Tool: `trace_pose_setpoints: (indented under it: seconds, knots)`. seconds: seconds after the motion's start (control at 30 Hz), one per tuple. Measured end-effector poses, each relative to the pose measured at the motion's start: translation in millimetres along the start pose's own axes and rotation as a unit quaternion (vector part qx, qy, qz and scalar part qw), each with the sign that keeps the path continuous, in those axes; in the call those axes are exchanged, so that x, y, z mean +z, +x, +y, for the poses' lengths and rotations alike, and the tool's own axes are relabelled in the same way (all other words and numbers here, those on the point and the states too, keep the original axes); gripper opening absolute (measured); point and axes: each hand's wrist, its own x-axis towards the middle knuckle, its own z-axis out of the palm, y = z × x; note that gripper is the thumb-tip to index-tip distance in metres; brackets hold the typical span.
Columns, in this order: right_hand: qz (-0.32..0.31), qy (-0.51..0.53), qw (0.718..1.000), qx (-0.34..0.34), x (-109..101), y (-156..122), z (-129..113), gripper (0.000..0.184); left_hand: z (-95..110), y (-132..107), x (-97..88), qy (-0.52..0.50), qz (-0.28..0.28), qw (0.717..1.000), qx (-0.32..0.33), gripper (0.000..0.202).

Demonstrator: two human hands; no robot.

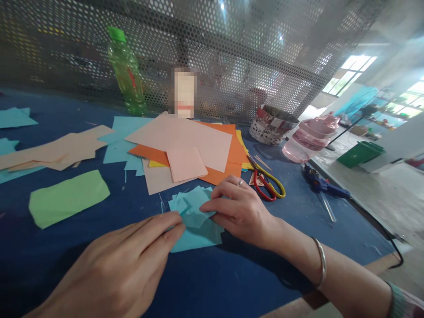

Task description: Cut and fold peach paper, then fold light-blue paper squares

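Several light-blue paper pieces [200, 238] lie in a loose stack before me on the dark blue table, the upper ones small and uneven. From the lower left my left hand [129, 256] pinches the left edge of the small blue paper, thumb and fingers pressed together. My right hand [247, 210], with a ring and a bracelet, grips the same paper's right side between thumb and fingers. Just behind the stack lie a small pink square [187, 164] and larger pink and orange sheets [225, 176]. A green paper piece [69, 198] rests left of my hands.
Scissors [266, 185] with red and yellow handles lie to the right, near a glue gun [324, 183] with its cord. Farther back stand a round patterned container [270, 130], a pink bottle [306, 139] and a green bottle [127, 73], before a perforated metal panel [218, 48].
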Motion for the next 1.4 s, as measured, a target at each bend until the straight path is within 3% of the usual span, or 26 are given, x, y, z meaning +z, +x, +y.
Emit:
trace_pose_setpoints:
  seconds: [0.1, 0.2, 0.33, 0.47, 0.57, 0.77, 1.0, 1.4]
  knots:
    - [-0.017, -0.081, 0.996, -0.030, -1.8, 0.2, -10.4, 0.015, -0.1, -0.1, 1.1, 0.006, 0.004, 1.000, -0.002, 0.037]
    - [-0.072, -0.086, 0.993, -0.043, -3.1, 1.2, -17.8, 0.015, -0.3, 3.8, 1.0, -0.010, -0.020, 1.000, -0.012, 0.037]
    - [-0.145, 0.031, 0.989, -0.016, -7.0, 4.6, -13.4, 0.010, -2.0, 7.2, -0.5, -0.033, -0.044, 0.998, -0.023, 0.038]
    - [-0.161, 0.161, 0.972, 0.052, -10.2, 8.6, -1.2, 0.011, -1.6, 8.2, -3.0, -0.041, -0.035, 0.998, -0.012, 0.039]
    - [-0.169, 0.224, 0.957, 0.075, -9.8, 10.3, 4.6, 0.006, 1.4, 11.1, -6.5, -0.044, -0.059, 0.997, -0.020, 0.044]
    - [-0.162, 0.252, 0.948, 0.105, -3.8, 9.3, 5.4, 0.004, 5.1, 14.4, -11.5, -0.046, -0.088, 0.995, -0.023, 0.045]
    - [-0.127, 0.175, 0.958, 0.189, 2.7, 8.6, -12.7, 0.009, 5.7, 13.8, -11.6, -0.052, -0.103, 0.993, -0.023, 0.046]
    - [-0.096, 0.120, 0.959, 0.237, 11.6, 8.1, -25.1, 0.011, 6.4, 10.3, -6.9, -0.065, -0.085, 0.994, -0.030, 0.045]
